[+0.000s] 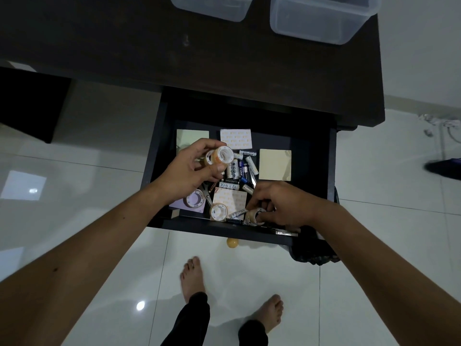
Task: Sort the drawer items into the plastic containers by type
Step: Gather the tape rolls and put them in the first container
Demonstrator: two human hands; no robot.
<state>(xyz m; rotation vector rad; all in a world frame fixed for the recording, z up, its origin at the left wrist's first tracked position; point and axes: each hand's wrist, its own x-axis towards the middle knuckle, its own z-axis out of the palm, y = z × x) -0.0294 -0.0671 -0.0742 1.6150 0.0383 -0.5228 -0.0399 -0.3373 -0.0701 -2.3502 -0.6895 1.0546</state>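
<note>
A person standing barefoot over an open dark drawer (pixel 159 156) gathers rolls of clear tape with both hands. The left hand (pixel 189 171) is closed around two tape rolls (pixel 220 157), thumb and forefinger pinching the outer one, its open core turned up toward the camera, raised above the clutter. The right hand (pixel 282 204) is down in the near corner of the drawer, its fingertips (pixel 262 216) curled onto another tape roll (pixel 254 216) lying tilted on its side against the front wall; the grip looks formed, though whether the roll has left the drawer floor cannot be told.

One more loose tape roll (pixel 219 212) sits just to the left of the right hand's fingertips, hole upward, about midway between the two hands and nearer the free right fingers than the loaded left. A further roll (pixel 193 199) lies below the left wrist, on a pale notepad. AA batteries (pixel 237 171) lie heaped between the hands, their long axes pointing every way, with scissors (pixel 207 193) and sticky-note pads (pixel 275 165) around them.

The clear plastic containers (pixel 321 18) stand on the desk top, well beyond both hands, and appear empty; the sorting seems barely begun.
</note>
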